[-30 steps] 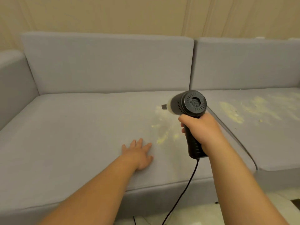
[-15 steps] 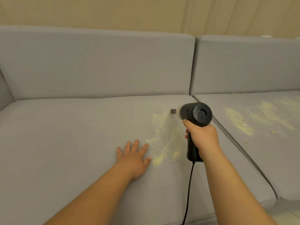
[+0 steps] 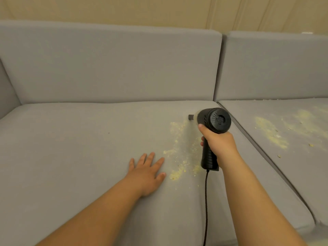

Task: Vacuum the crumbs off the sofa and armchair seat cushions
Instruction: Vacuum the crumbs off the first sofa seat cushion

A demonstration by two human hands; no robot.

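Crumbs [image 3: 179,157] lie just beyond the left hand's [image 3: 147,172] flat, spread fingers [image 3: 150,158]. The right hand [image 3: 219,143] grips the handheld vacuum [image 3: 213,121], nozzle at the patch's far end; next, sweeping it nearer.

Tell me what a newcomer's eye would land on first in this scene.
First, the black handheld vacuum, gripped by the right hand over the left seat cushion, its nozzle pointing away. Next, the yellow crumbs scattered just left of it, with the left hand lying flat beside them. A bigger crumb patch smears the right seat cushion.
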